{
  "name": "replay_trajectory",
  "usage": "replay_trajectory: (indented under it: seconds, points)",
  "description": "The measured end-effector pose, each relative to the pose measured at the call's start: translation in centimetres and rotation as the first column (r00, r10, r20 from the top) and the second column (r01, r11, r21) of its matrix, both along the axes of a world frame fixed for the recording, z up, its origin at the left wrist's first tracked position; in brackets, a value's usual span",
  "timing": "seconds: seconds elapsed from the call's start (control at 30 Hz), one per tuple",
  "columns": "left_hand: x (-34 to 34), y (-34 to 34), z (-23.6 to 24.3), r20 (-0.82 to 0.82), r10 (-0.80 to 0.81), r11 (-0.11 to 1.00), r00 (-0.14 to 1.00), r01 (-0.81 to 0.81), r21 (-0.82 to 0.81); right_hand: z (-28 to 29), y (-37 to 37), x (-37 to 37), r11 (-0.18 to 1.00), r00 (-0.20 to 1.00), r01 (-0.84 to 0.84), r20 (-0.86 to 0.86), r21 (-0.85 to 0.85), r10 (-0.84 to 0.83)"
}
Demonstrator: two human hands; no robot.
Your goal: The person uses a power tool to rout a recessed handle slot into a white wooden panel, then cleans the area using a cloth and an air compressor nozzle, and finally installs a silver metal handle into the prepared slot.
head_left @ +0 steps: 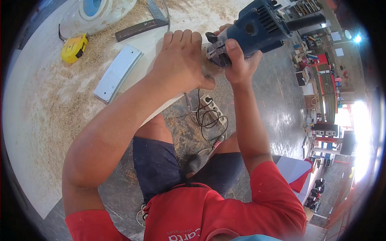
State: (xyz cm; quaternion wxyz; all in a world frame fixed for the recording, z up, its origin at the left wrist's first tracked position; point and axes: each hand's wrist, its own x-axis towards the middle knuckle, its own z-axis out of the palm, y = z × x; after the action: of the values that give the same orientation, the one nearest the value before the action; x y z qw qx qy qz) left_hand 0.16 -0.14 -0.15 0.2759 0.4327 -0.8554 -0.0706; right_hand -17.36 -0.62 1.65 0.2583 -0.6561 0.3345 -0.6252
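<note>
- One left hand (pixel 179 56) rests on one pale flat board (pixel 140 70), near the edge; its fingers lie side by side, how far open I cannot tell.
- One right hand (pixel 245 66) has its fingers closed around one dark-blue router (pixel 251 30) at this edge; the grey floor (pixel 273 92) stretches wide to the right.
- Farther, on the dusty tabletop (pixel 40 116): one light-blue rectangular plate (pixel 118 72), one yellow tape measure (pixel 73 48).
</note>
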Motion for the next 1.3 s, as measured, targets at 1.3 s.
replay_trajectory:
  seconds: [1.3]
  points:
    - [0.2, -0.4, -0.3, -0.019, 0.009, 1.000, 1.000, -0.009, -0.001, -0.1, -0.4, 0.0, 0.999, 0.999, 0.044, -0.007, 0.010, -0.044]
